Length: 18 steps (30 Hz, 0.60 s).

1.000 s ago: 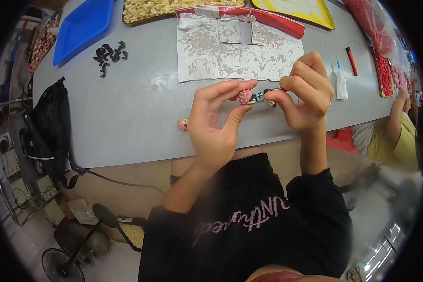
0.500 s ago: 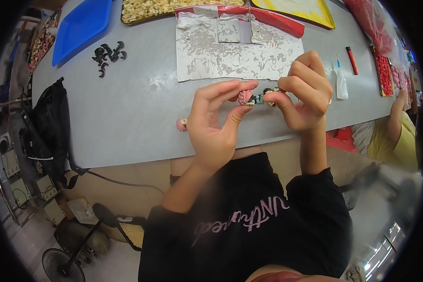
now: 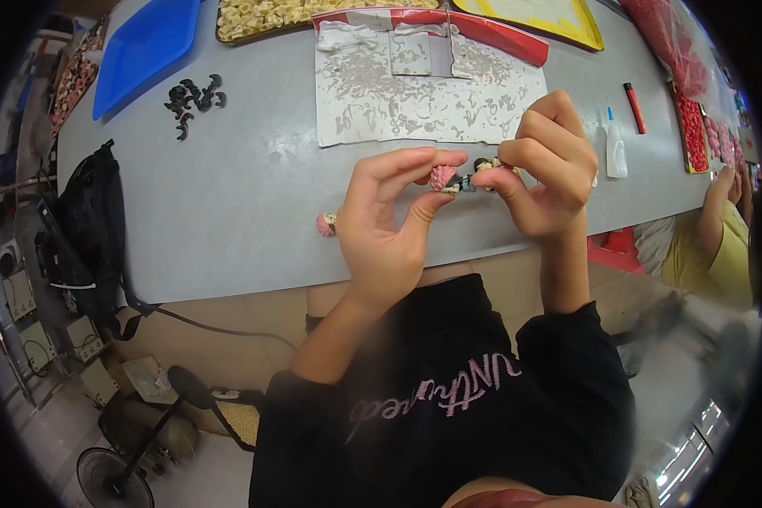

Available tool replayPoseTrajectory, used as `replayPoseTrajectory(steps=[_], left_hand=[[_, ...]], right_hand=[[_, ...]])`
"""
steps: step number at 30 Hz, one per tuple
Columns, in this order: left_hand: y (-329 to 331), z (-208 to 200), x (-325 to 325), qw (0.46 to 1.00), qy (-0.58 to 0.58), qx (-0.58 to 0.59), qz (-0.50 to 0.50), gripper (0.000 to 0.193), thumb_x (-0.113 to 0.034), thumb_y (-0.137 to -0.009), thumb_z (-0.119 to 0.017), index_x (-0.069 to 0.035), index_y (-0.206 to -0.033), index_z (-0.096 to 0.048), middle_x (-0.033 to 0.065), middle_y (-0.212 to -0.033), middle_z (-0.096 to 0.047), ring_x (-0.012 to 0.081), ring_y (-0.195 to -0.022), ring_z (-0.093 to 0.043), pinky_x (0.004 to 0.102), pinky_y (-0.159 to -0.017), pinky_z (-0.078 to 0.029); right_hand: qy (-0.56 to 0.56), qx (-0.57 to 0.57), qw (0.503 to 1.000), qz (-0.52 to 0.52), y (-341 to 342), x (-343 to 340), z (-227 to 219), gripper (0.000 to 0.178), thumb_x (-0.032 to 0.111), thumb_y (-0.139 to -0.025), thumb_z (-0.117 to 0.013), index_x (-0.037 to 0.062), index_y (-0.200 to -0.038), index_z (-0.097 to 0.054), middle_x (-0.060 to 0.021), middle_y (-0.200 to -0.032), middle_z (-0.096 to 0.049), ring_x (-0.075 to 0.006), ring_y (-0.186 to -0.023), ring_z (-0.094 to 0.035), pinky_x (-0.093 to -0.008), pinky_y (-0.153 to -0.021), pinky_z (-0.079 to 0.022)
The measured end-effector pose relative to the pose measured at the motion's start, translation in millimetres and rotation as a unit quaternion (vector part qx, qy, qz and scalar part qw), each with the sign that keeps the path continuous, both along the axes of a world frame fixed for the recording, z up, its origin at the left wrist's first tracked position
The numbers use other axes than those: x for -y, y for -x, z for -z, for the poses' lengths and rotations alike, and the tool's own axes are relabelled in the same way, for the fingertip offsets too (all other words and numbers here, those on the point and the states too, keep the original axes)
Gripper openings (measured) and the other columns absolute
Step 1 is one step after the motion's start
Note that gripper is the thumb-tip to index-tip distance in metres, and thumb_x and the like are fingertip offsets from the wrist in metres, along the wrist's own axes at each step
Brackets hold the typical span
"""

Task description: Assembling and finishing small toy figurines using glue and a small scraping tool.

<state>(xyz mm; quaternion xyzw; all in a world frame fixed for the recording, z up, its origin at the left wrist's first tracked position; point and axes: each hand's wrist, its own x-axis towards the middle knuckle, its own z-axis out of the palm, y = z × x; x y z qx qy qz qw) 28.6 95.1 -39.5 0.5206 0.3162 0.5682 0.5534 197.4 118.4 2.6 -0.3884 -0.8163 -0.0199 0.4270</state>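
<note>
Between the thumb and fingers of my left hand [image 3: 388, 212] is a small figurine piece with a bumpy pink top [image 3: 443, 178]. My right hand [image 3: 550, 165] pinches a small cream-and-dark figurine piece [image 3: 485, 164] close beside it. A bluish-grey bit shows between the two pieces; whether they touch I cannot tell. Fingertips cover much of both. On the table just left of my left hand lies another pink-and-cream piece [image 3: 326, 224]. Beyond my hands lies a white sheet [image 3: 381, 110] spotted with grey marks.
Black curved pieces [image 3: 195, 97] lie near a blue tray [image 3: 144, 59] at the far left. Cream pieces [image 3: 313, 21] fill a tray at the back, beside a yellow tray [image 3: 597, 34]. A glue bottle [image 3: 616, 151] and red marker [image 3: 634, 108] lie at right. A person in yellow [image 3: 720, 245] sits beyond.
Both hands keep nearly the same place. The two pieces sit slightly closer together, with less of the bluish-grey bit showing between them.
</note>
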Motion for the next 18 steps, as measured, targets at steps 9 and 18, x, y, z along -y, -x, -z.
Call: replayPoseTrajectory(steps=[9, 18], left_hand=[[1.2, -6.0, -0.2, 0.997, 0.042, 0.057, 0.043, 0.028, 0.007, -0.081, -0.057, 0.003, -0.107, -0.046, 0.0168, -0.104, -0.06, 0.0169, -0.095, -0.057, 0.0278, -0.084, -0.044], [13.4, 1.5, -6.7, 0.97, 0.131, 0.159, 0.132, 0.028, -0.011, -0.089, -0.053, 0.004, -0.112, -0.047, 0.0173, -0.108, -0.057, 0.0165, -0.097, -0.054, 0.0279, -0.082, -0.042]], right_hand=[[0.031, -0.072, 0.995, -0.053, -8.1, 0.2, -2.3, 0.032, 0.026, -0.054, -0.075, 0.0049, -0.059, -0.052, -0.003, -0.055, -0.042, -0.0198, -0.057, -0.037, -0.0282, -0.049, -0.029], [0.045, -0.079, 0.996, -0.019, -3.9, -0.7, 3.0, 0.026, 0.021, -0.063, -0.074, 0.0041, -0.065, -0.054, -0.0038, -0.056, -0.044, -0.0193, -0.057, -0.038, -0.028, -0.05, -0.03]])
